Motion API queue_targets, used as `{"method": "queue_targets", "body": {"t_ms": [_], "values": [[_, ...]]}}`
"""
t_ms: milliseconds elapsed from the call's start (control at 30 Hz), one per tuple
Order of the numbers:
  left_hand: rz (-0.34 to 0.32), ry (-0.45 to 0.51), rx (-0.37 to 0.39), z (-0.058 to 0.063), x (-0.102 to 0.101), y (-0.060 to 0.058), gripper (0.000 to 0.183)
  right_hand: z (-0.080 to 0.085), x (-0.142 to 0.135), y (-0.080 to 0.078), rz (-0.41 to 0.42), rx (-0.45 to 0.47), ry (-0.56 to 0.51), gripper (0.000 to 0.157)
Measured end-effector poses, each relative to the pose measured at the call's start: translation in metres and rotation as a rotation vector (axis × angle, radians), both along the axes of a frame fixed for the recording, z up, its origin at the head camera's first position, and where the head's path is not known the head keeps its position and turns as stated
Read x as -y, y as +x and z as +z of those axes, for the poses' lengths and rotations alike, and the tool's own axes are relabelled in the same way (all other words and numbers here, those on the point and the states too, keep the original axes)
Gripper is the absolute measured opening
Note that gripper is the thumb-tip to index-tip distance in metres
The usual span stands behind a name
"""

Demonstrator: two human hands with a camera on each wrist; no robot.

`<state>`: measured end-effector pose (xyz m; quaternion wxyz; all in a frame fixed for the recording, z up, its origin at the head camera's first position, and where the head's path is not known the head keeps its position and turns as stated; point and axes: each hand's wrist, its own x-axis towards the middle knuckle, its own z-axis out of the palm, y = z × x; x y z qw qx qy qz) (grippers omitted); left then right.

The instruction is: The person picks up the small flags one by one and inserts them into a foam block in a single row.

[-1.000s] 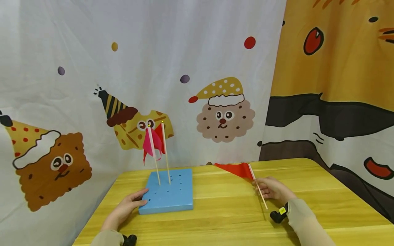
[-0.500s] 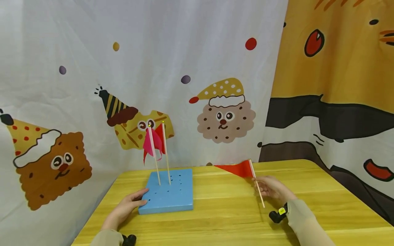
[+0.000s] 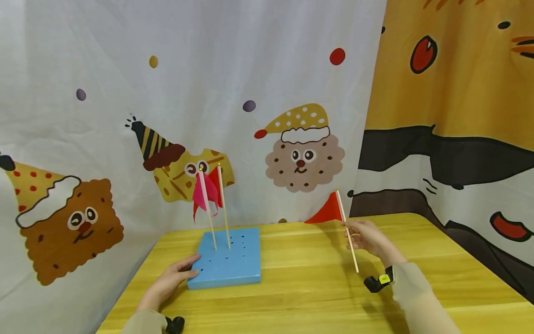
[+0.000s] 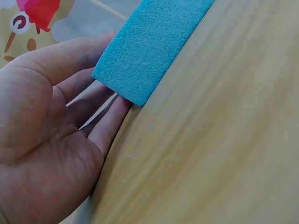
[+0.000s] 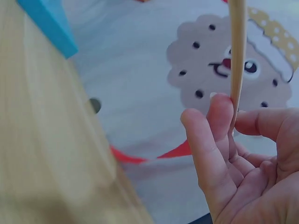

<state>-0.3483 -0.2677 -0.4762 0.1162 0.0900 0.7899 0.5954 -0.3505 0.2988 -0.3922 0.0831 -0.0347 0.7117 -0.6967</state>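
Note:
My right hand (image 3: pixel 367 239) pinches the thin wooden stick of a red triangular flag (image 3: pixel 329 209) between thumb and fingers, above the right side of the table. The stick's lower end hangs free, and the cloth points left. In the right wrist view, the stick (image 5: pixel 237 56) runs up from the fingertips. Over on the left, my left hand (image 3: pixel 168 281) rests against the left edge of a blue foam block (image 3: pixel 235 271), its fingers fairly straight. A pink flag (image 3: pixel 206 191) and another red flag (image 3: pixel 216 178) stand in the block's holes, leaning slightly.
Several small holes dot the block's top. The wooden table (image 3: pixel 300 287) extends to a cartoon-printed curtain (image 3: pixel 258 60) at the back. A black wrist camera (image 3: pixel 377 282) sits on the right wrist and another (image 3: pixel 175 324) on the left.
The right hand has risen slightly, lifting the red flag and bringing its stick a little more upright. The left hand and the blue block stay in place.

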Motion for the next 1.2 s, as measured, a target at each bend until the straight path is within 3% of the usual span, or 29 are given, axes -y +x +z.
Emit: {"method": "queue_targets", "body": {"t_ms": [333,600,733,933,1200], "values": [[-0.033,-0.003,-0.012,0.0,0.001,0.001,0.061,0.036,0.021,0.0,0.033,-0.088,-0.018,0.04],[-0.041,-0.01,-0.02,0.001,0.001,0.0,0.061,0.064,0.058,-0.003,0.056,-0.157,-0.019,0.037],[-0.036,-0.011,-0.022,0.0,0.002,-0.001,0.061,0.061,0.092,-0.008,0.049,-0.208,0.005,0.036],[-0.042,-0.006,-0.033,0.002,0.002,-0.001,0.061,0.044,0.14,-0.016,0.031,-0.249,0.054,0.03],[-0.038,-0.003,-0.044,-0.001,0.003,0.0,0.059,0.038,0.178,-0.025,0.067,-0.306,0.067,0.023]]}}
